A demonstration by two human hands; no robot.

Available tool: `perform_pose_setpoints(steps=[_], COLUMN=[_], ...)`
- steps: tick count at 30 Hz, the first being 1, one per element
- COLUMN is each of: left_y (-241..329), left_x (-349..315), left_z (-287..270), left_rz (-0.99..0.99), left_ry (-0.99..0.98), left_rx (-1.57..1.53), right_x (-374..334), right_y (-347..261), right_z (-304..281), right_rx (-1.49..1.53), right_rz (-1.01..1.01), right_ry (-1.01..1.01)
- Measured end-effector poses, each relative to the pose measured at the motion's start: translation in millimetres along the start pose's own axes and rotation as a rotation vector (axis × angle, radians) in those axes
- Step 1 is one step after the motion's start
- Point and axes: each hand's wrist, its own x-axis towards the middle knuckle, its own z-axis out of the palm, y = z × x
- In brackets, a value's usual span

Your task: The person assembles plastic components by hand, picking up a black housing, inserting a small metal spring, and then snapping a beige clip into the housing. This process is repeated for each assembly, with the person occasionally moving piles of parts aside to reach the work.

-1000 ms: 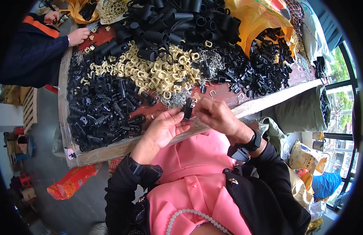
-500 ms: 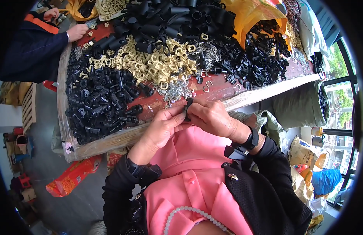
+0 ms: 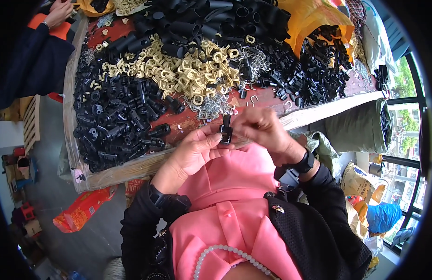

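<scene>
Pinching a small black plastic part [image 3: 225, 129] between them, the person's two hands meet just above the near edge of a wooden table [image 3: 132, 165]. The left hand [image 3: 195, 151] has its fingers curled closed around the lower end of the part, and the right hand [image 3: 258, 128] closes its fingertips on the same part from the other side, so the piece stands roughly upright between both grips. Whether anything else sits inside either hand cannot be told. Just beyond the hands lies a small scatter of silver wire springs [image 3: 211, 105] on the reddish tabletop. To the left of that sits a large heap of black plastic parts [image 3: 113, 123], and further back a band of cream-coloured plastic clips [image 3: 178, 70] runs across the middle of the table. Behind those is a pile of black tubes [image 3: 202, 18], and to the right another heap of black pieces [image 3: 314, 74] beside an orange bag [image 3: 309, 23]. The person wears a pink top [image 3: 225, 214] under a black jacket, with a dark watch [image 3: 302, 164] on the right wrist. At the far left corner of the table, another person's hand [image 3: 57, 11] and dark sleeve are visible.
</scene>
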Motion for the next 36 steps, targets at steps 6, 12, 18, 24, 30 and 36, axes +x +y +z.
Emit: perform_pose_setpoints(steps=[6, 12, 18, 24, 30, 36], left_y=[-3, -8, -4, -13, -15, -9], left_x=[-3, -4, -1, -8, 2, 1], left_z=[-8, -4, 6, 3, -5, -2], left_rz=[-0.046, -0.019, 0.043, 0.077, 0.031, 0.111], left_ry=[-0.007, 0.019, 0.048, 0.158, 0.058, 0.049], left_rx=[-0.101, -0.06, -0.029, -0.115, -0.115, -0.051], right_x=[-9, -14, -8, -18, -36, -16], right_y=[45, 71, 79, 68, 58, 41], right_z=[-33, -36, -41, -35, -37, -42], right_rx=[-0.712, -0.751, -0.865, -0.717, -0.785, -0.606], right_rz=[0.184, 0.177, 0.236, 0.244, 0.097, 0.202], right_ry=[0.043, 0.002, 0.048, 0.002, -0.036, -0.031])
